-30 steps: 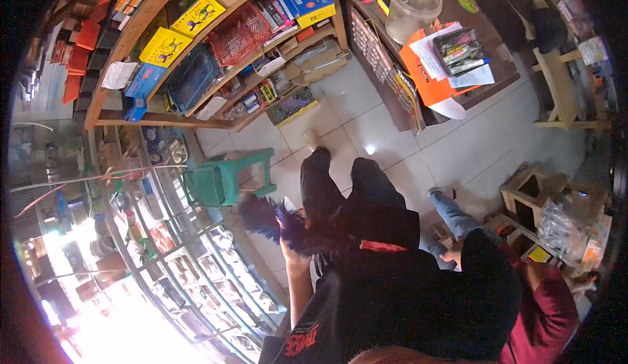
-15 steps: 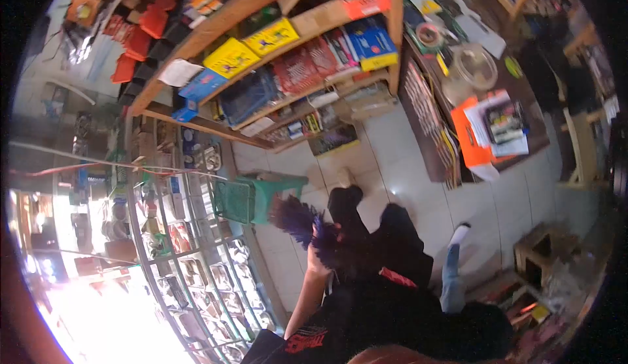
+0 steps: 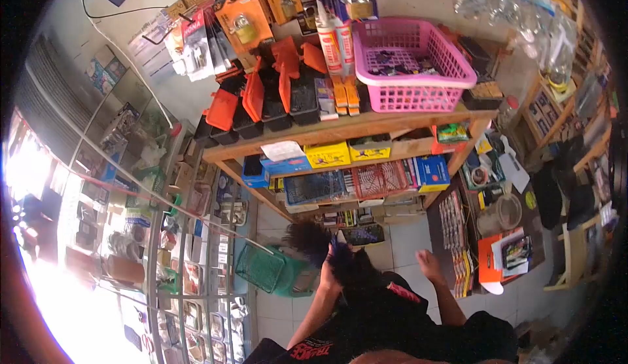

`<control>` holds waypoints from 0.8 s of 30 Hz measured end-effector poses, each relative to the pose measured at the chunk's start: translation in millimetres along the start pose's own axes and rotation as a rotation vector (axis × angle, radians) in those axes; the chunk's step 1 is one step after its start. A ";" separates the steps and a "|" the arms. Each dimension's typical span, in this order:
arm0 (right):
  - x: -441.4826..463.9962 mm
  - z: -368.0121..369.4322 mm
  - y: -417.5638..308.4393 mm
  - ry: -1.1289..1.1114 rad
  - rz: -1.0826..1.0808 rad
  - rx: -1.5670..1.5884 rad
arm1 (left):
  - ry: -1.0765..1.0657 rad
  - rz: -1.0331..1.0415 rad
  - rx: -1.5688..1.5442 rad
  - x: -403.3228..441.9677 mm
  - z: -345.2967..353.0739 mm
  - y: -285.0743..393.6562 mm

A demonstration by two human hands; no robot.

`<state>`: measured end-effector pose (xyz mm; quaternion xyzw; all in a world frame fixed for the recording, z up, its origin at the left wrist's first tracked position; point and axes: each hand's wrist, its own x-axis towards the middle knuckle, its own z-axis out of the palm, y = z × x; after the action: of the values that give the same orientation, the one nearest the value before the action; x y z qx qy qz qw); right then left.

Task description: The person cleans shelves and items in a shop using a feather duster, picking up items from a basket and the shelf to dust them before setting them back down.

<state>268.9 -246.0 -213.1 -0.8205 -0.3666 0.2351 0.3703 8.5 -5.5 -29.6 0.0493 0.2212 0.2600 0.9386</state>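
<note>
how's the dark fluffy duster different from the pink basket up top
The duster is dark and shaggy, while the pink basket is bright, smooth plastic with a lattice of holes. The duster is gripped in the left hand; the basket sits on top of the wooden shelf unit. The basket holds small items, whereas the duster is no container.

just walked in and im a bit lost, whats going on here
A person's left hand has a dark fluffy duster in its grip. The right hand is held apart from it, with nothing visible in it. Ahead stands a wooden shelf, its top bearing a pink basket and black bins with orange lids. Whether the duster touches anything else is hard to tell.
</note>
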 end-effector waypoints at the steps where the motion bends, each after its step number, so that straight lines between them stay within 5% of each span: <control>1: 14.8 -30.8 -100.6 -0.216 -0.080 0.370 | -0.028 -0.028 -0.018 9.7 5.5 9.0; 2: 23.0 -43.1 -167.1 -0.429 -0.161 0.742 | -0.055 -0.032 -0.045 19.0 11.1 15.1; 4: 19.3 -31.5 -212.7 -0.818 -0.161 0.445 | -0.114 -0.042 -0.095 41.9 21.9 22.6; 7: 39.8 -27.4 -252.7 -0.880 0.038 0.378 | 0.011 0.155 0.015 52.8 60.6 46.6; 8: 46.8 -29.4 -253.8 -0.774 0.042 0.434 | 0.129 0.306 0.157 47.9 86.9 57.7; 11: 59.0 -34.0 -259.1 -0.612 -0.070 0.461 | 0.039 0.466 -0.004 61.9 95.1 97.6; 13: 67.2 -38.1 -267.1 -0.678 -0.296 0.281 | -0.398 0.586 0.231 93.1 56.1 118.6; 15: 74.9 -31.6 -254.4 -0.647 -0.153 0.333 | -0.460 0.584 0.163 98.0 52.9 118.6; 17: 91.2 -25.7 -243.9 -0.528 -0.102 0.403 | -0.162 0.488 -0.202 80.6 108.6 112.7; 18: 87.9 -48.9 -279.9 -0.644 0.011 0.306 | -0.057 0.524 -0.143 79.1 130.7 111.8; 21: 80.3 -36.8 -283.0 -0.622 -0.291 0.303 | -0.227 0.538 0.095 104.8 66.2 131.9; 23: 93.5 -14.6 -267.6 -0.521 -0.240 0.451 | -0.111 0.692 0.185 87.2 126.0 136.7; 24: 103.4 -10.9 -269.5 -0.546 -0.170 0.486 | -0.110 0.607 0.028 91.6 128.8 147.5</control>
<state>225.0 -47.3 -8.0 -0.5823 -0.4519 0.4941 0.4610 66.8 171.0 80.9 0.1400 0.1488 0.5223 0.8279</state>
